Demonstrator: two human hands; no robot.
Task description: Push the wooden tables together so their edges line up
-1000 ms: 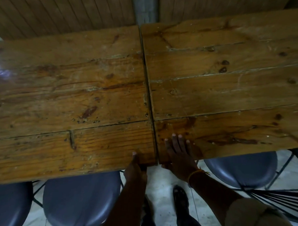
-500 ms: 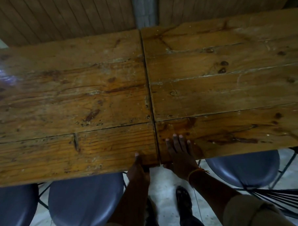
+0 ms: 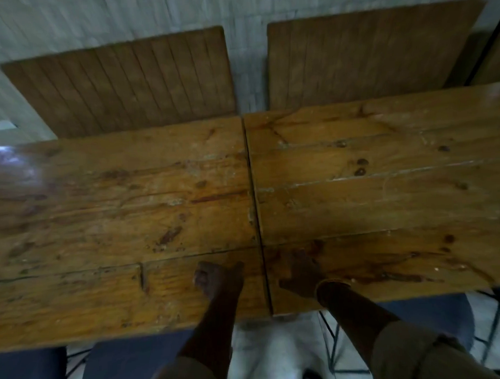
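Two wooden counters butted side by side, left counter [image 3: 115, 224] and right counter [image 3: 387, 200], a thin dark seam between them; near edges slightly stepped, right one sitting farther back. Two slatted wooden panels [image 3: 129, 83] against the wall behind. Left hand [image 3: 215, 279] curled into a loose fist, empty, on the left counter. Right hand [image 3: 302, 273] flat, fingers spread, on the right counter beside the seam.

Left hand [image 3: 218, 279] and right hand [image 3: 301, 276] rest on two abutting wooden tables [image 3: 387, 200].
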